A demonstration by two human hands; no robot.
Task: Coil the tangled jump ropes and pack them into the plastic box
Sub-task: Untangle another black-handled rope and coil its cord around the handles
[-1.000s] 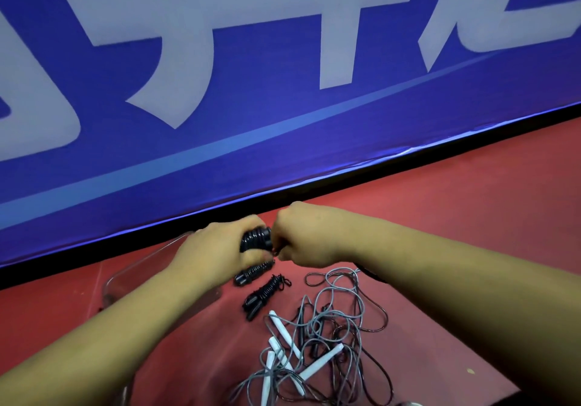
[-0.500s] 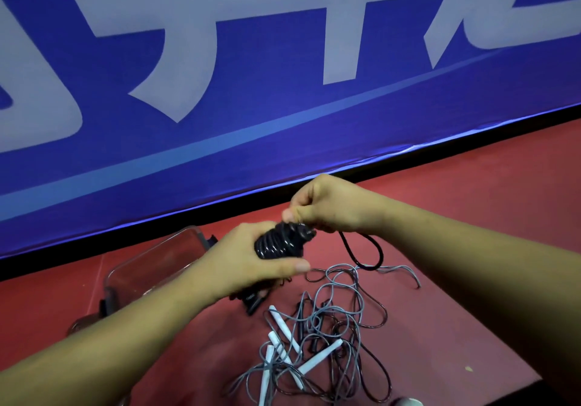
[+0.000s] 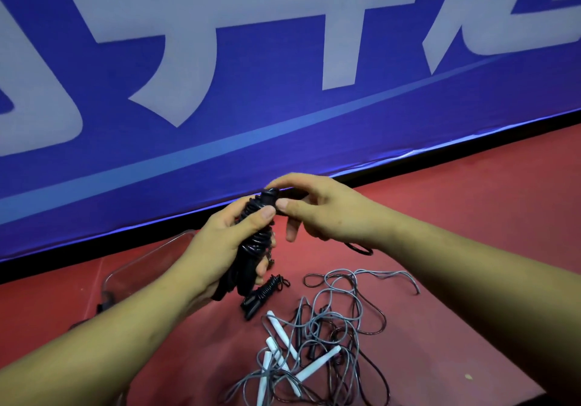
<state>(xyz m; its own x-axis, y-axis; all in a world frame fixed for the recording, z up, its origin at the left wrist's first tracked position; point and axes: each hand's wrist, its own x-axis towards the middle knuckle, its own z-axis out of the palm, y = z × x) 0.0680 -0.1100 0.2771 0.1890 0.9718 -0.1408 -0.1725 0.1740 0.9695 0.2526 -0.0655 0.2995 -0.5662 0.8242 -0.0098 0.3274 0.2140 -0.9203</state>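
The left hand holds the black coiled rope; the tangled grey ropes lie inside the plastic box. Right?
No. The head view shows the tangled grey ropes on the red floor, outside the plastic box. The left hand does hold the black coiled rope.

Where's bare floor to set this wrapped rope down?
Bare red floor lies far right, between the blue banner and the right hand. A smaller strip lies left of the plastic box. Crowded: the grey tangle and a coiled black rope below the wrapped rope that the left hand grips.
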